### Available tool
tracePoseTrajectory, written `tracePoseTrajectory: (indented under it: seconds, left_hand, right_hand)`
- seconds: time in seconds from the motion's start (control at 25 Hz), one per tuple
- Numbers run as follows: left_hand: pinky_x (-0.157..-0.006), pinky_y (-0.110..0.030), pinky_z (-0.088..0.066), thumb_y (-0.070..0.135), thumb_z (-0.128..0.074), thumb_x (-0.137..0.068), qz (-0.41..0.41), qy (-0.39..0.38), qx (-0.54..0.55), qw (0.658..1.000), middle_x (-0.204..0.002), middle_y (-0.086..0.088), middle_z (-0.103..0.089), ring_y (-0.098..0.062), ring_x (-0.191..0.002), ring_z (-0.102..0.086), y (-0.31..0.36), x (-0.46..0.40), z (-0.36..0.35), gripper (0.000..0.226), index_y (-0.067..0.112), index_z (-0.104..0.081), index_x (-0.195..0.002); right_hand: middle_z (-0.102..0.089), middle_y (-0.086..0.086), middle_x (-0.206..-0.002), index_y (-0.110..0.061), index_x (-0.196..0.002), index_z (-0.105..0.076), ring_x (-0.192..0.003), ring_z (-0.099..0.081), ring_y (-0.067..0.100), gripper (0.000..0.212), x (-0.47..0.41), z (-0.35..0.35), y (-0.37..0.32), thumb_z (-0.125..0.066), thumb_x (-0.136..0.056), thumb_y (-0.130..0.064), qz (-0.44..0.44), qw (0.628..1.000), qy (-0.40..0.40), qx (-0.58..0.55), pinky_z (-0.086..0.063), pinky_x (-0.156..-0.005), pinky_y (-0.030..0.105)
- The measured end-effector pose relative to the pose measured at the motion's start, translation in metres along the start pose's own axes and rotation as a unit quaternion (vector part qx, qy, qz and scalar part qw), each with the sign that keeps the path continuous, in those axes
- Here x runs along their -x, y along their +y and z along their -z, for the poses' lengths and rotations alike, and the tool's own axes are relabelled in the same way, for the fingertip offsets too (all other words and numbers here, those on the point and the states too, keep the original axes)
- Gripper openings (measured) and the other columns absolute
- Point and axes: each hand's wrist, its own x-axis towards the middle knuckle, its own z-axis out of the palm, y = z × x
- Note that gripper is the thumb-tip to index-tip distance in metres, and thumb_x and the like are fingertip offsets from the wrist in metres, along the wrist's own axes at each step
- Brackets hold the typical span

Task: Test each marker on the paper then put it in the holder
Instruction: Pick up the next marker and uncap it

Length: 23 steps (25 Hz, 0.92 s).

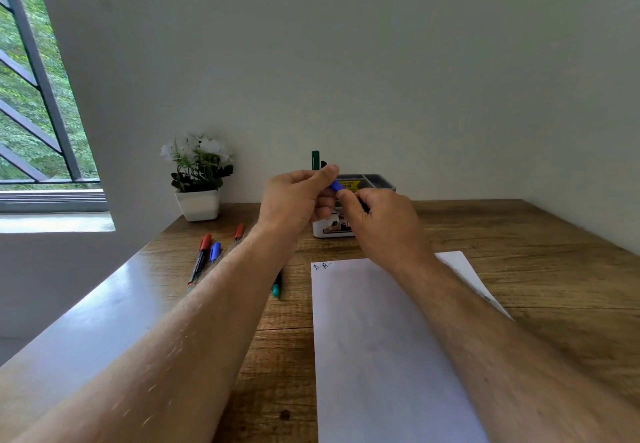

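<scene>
My left hand [298, 197] and my right hand [381, 224] meet in the air in front of the holder, both gripping one blue marker [336, 185]; only its blue cap shows between the fingers. The holder [377, 181], a grey-topped box with compartments, stands behind my hands, with a green marker [315, 160] upright in it. The white paper [377, 338] lies below my right forearm and has two small marks at its top left corner. Loose markers lie left of my left forearm: a red-capped one [201, 255], a blue-capped one [215, 251], another red one [239, 231], and a green one [276, 285].
A white pot with white flowers [199, 179] stands at the back left of the wooden table [519, 235]. A white wall runs behind and to the right. A barred window [34, 96] is on the left.
</scene>
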Motion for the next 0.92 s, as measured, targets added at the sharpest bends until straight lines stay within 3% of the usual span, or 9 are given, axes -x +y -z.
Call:
tracePoseTrajectory:
  seconds: [0.08,0.2,0.32,0.56,0.72,0.8,0.92]
  left_hand:
    - [-0.051,-0.02,-0.052,0.03,-0.075,-0.086,0.005,-0.004,0.016,1.0,-0.065,-0.004,-0.066,-0.01,-0.051,-0.056,0.001,0.0,0.002,0.028,0.003,-0.073,-0.092]
    - [-0.05,-0.019,-0.051,0.028,-0.073,-0.087,0.007,-0.002,0.011,1.0,-0.063,-0.003,-0.063,-0.009,-0.049,-0.054,0.002,-0.002,0.004,0.027,0.002,-0.073,-0.094]
    - [-0.049,-0.02,-0.052,0.025,-0.07,-0.09,0.002,0.013,-0.014,1.0,-0.06,-0.001,-0.064,-0.009,-0.048,-0.055,0.003,-0.005,0.006,0.02,0.005,-0.074,-0.09]
    - [-0.042,-0.02,-0.047,0.017,-0.071,-0.086,0.046,-0.001,-0.029,0.999,-0.061,-0.002,-0.064,-0.008,-0.047,-0.054,0.007,-0.007,0.017,0.016,0.003,-0.072,-0.091]
    - [-0.04,-0.019,-0.045,0.015,-0.067,-0.089,0.058,0.04,-0.009,0.998,-0.062,-0.003,-0.065,-0.007,-0.044,-0.054,0.013,-0.009,0.023,0.012,0.003,-0.069,-0.089]
    - [-0.043,-0.018,-0.047,0.012,-0.063,-0.092,0.075,0.049,0.045,0.995,-0.068,-0.006,-0.069,-0.007,-0.047,-0.057,0.015,-0.01,0.025,0.012,0.001,-0.067,-0.093]
    - [-0.049,-0.02,-0.051,0.008,-0.05,-0.099,0.095,0.007,0.142,0.985,-0.07,-0.006,-0.069,-0.008,-0.053,-0.059,0.016,-0.007,0.024,0.017,0.003,-0.063,-0.109]
  right_hand:
    - [-0.049,-0.013,-0.052,-0.03,-0.061,-0.052,-0.042,-0.049,0.0,0.045,0.0,0.004,0.0,-0.045,-0.098,-0.055,-0.002,1.0,0.005,-0.004,-0.033,-0.036,0.011]
    - [-0.048,-0.012,-0.049,-0.031,-0.057,-0.047,-0.041,-0.049,0.002,0.048,0.002,0.004,0.0,-0.045,-0.096,-0.059,0.001,1.0,0.012,0.011,-0.025,-0.036,0.011]
    - [-0.055,-0.011,-0.056,-0.03,-0.062,-0.052,-0.048,-0.054,0.007,0.047,0.003,0.0,0.001,-0.042,-0.094,-0.063,-0.004,1.0,0.0,0.017,-0.034,-0.042,0.019]
    - [-0.054,-0.012,-0.056,-0.028,-0.064,-0.054,-0.05,-0.053,0.006,0.046,0.002,0.004,0.004,-0.047,-0.093,-0.062,-0.002,0.999,-0.006,0.048,-0.032,-0.046,0.02]
    - [-0.06,-0.012,-0.07,-0.027,-0.078,-0.064,-0.065,-0.059,0.005,0.032,0.002,0.006,0.007,-0.054,-0.094,-0.052,-0.022,0.998,-0.013,0.065,-0.039,-0.05,0.017]
    - [-0.058,-0.014,-0.064,-0.025,-0.072,-0.061,-0.056,-0.055,0.002,0.03,0.001,0.008,0.007,-0.055,-0.095,-0.043,-0.049,0.999,0.007,0.011,-0.031,-0.043,0.009]
    - [-0.062,-0.012,-0.064,-0.022,-0.073,-0.067,-0.057,-0.057,0.0,0.026,0.0,0.009,0.001,-0.053,-0.095,-0.026,-0.088,0.982,0.029,-0.162,-0.038,-0.044,0.009]
